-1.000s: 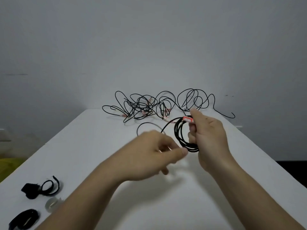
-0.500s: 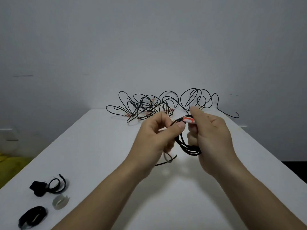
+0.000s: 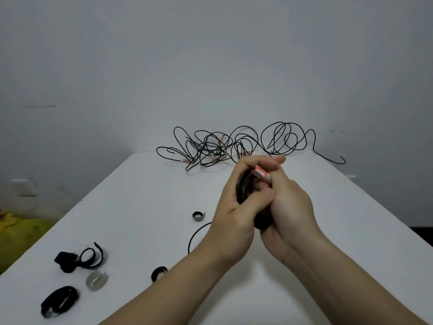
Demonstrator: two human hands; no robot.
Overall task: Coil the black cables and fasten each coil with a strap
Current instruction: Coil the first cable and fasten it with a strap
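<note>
Both my hands are pressed together over the middle of the white table (image 3: 145,207), wrapped round a small coil of black cable (image 3: 243,186). My left hand (image 3: 234,207) curls its fingers over the coil's left side. My right hand (image 3: 288,202) grips the right side, with the cable's red-and-white tag (image 3: 261,173) sticking up between the thumbs. A loose arc of the same cable (image 3: 194,235) hangs down to the left of my left wrist. Much of the coil is hidden inside my hands. A tangle of black cables (image 3: 218,148) lies at the table's far end.
Rolled straps lie on the table: a small grey one (image 3: 198,216) near my left hand, a black one (image 3: 159,273) by my left forearm, and several black and grey ones (image 3: 79,273) at the near left. Something yellow (image 3: 21,233) lies on the floor left of the table.
My left hand has closed in against my right hand and now wraps the coil. The free cable end has been drawn in, leaving a short arc. The view has tilted down.
</note>
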